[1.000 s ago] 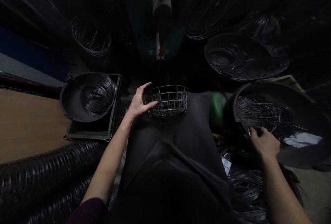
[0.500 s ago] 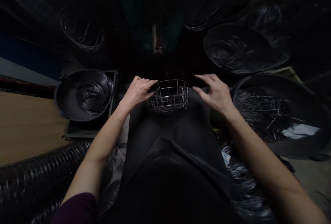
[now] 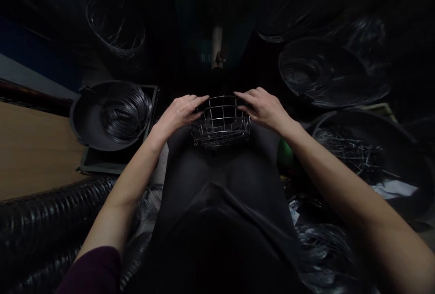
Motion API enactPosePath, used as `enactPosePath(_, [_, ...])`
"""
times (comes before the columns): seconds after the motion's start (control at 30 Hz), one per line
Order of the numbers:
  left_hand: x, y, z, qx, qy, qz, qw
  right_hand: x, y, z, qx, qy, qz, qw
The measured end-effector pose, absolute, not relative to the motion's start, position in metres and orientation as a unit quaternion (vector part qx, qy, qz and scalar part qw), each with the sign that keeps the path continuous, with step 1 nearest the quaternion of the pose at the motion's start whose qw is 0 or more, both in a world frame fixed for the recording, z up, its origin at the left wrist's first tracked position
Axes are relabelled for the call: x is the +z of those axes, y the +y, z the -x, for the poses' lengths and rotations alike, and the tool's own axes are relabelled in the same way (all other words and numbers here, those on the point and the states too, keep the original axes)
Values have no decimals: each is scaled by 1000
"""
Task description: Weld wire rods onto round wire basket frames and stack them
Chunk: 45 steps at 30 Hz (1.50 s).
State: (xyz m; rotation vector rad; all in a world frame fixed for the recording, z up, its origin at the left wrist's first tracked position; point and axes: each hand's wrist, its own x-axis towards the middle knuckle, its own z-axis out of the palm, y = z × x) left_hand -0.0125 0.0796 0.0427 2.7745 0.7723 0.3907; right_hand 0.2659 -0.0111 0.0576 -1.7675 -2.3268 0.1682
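A small wire basket [image 3: 222,124] of thin shiny metal rods is in the middle of the head view, above the dark apron on my lap. My left hand [image 3: 183,110] grips its left side, thumb and fingers closed on the wires. On the opposite side, my right hand [image 3: 263,107] closes on the right upper edge, with the fingers lying over the rim wire. The underside of the basket is dark and hard to make out.
Coiled wire [image 3: 125,113] lies in a black tub [image 3: 88,133] on the left. At right, a wide black basin [image 3: 404,158] holds short wire pieces [image 3: 356,151] and a white scrap [image 3: 396,189]. A dark machine with a pale rod [image 3: 216,45] stands ahead. Ring stacks [image 3: 50,208] lie lower left.
My right hand has come in from the right, where it was open and apart, and now holds the basket's right side. The basket has turned slightly; my left hand stays on it.
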Motion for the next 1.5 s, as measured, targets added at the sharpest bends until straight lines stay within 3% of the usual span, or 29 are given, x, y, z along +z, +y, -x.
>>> enactPosePath(0.2, [71,110,15,178,284,-940,63,84,24,-259,3,-803,582,128])
enactPosePath(0.43, [75,135,9,204,281,-937,40,82,49,-261,-49,-794,587,152])
enactPosePath(0.77, [83,200,-15,217,282,-929,105,93,103,-279,-112,-784,599,122])
enactPosePath(1.37, [77,239,-36,242,281,-915,163,91,142,-288,-68,-769,628,101])
enactPosePath(1.5, [70,237,-28,277,275,-895,214,96,134,-295,-55,-746,641,174])
